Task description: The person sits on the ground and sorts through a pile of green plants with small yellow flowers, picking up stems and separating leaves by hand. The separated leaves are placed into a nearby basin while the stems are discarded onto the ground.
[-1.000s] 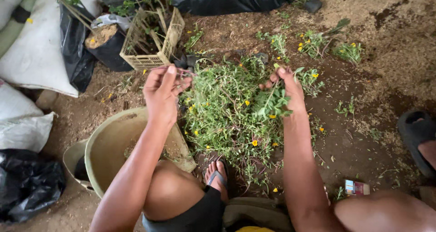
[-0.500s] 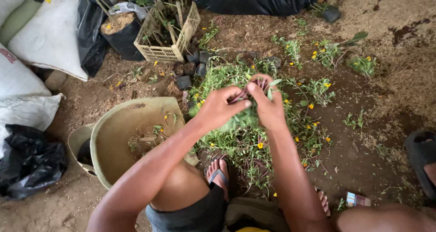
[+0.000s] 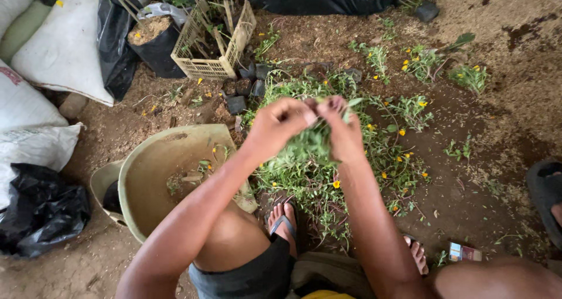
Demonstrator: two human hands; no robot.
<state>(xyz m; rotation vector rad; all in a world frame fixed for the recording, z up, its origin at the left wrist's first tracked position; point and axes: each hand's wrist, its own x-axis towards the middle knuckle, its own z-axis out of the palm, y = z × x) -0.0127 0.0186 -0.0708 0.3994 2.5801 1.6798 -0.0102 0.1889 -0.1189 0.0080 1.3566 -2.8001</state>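
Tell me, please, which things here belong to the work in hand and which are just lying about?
In use: left hand and right hand, pinching one green sprig; plant pile under them; basin beside it.

Lying about: crate, white sacks, black bags, small packet, dark sandal.

Plant pile (image 3: 328,158) lies on the ground ahead of the feet; basin (image 3: 158,170) to its left; crate (image 3: 216,38) behind basin; sacks (image 3: 52,53) far left
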